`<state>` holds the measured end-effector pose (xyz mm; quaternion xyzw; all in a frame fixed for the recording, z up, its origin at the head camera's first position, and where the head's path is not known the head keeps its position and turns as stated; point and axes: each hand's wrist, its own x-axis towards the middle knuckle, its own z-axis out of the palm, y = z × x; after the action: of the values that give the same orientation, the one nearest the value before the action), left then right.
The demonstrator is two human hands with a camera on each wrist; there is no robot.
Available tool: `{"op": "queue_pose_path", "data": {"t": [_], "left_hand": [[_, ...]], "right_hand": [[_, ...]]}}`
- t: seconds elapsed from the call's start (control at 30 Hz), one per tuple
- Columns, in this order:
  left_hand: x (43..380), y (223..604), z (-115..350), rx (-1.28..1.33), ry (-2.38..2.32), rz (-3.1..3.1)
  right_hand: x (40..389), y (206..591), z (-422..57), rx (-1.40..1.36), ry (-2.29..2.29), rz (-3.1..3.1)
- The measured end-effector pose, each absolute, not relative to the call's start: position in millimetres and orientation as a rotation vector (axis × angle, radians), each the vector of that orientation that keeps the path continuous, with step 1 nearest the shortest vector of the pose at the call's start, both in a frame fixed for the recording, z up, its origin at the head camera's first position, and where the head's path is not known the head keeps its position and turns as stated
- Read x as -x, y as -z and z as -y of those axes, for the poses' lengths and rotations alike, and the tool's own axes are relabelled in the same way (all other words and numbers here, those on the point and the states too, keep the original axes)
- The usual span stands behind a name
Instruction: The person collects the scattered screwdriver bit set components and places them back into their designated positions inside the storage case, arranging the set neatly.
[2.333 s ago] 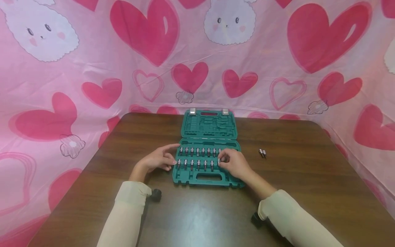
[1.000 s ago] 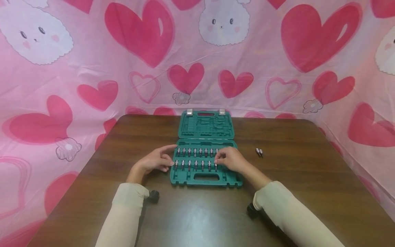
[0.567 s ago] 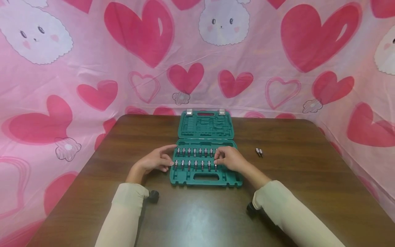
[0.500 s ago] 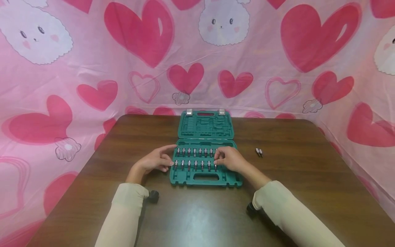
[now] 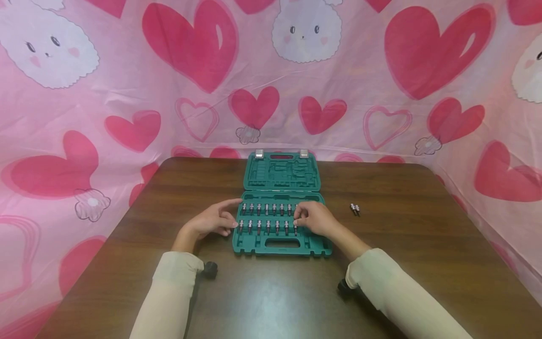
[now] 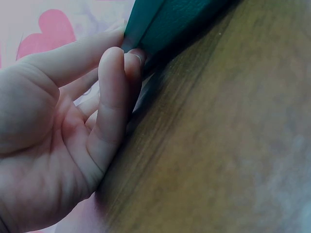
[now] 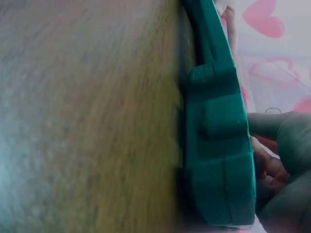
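Observation:
A green plastic tool case (image 5: 282, 243) lies open on the wooden table, its lid (image 5: 281, 170) folded back. Two rows of bit sockets (image 5: 268, 227), chrome with dark tips, sit in its slots. My right hand (image 5: 316, 219) pinches the rightmost bit socket (image 5: 296, 230) of the front row between thumb and index finger, and covers the right end of the rows. At the case's left edge, my left hand (image 5: 213, 219) rests with its index finger stretched along the side and its thumb touching the rim. From the right wrist, the case wall hides the pinching fingertips.
Two loose bit sockets (image 5: 354, 209) lie side by side on the table (image 5: 398, 226), right of the case. Behind the table hangs a pink cloth (image 5: 322, 80) with hearts and rabbits. A black wrist camera (image 5: 210, 270) sits under the left cuff.
The right hand has shifted slightly at the front row's right end, its fingertips staying on the rightmost bit socket. The left hand keeps its place on the edge. The whole view has drifted slightly.

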<state>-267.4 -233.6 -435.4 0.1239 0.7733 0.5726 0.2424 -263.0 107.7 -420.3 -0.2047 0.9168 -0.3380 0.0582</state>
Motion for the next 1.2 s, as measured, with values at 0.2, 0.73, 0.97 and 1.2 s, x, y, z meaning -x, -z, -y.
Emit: {"op": "queue_pose_path", "data": {"t": [0.2, 0.73, 0.97, 1.2], "left_hand": [[265.2, 431.4, 232.1, -0.338, -1.562, -2.114], [265.4, 432.4, 233.3, -0.338, -1.578, -2.1], [265.5, 432.3, 233.9, -0.342, -1.577, -2.097], [266.8, 433.6, 234.3, -0.34, -1.572, -2.099]], "right_hand": [[263.2, 422.1, -112.1, 0.649, 1.086, -2.771], [270.2, 418.7, -147.6, 0.568, 1.225, -2.84], [275.7, 416.9, -172.6, 0.541, 1.219, -2.886], [282.5, 414.0, -198.4, 0.463, 1.235, -2.899]]}}
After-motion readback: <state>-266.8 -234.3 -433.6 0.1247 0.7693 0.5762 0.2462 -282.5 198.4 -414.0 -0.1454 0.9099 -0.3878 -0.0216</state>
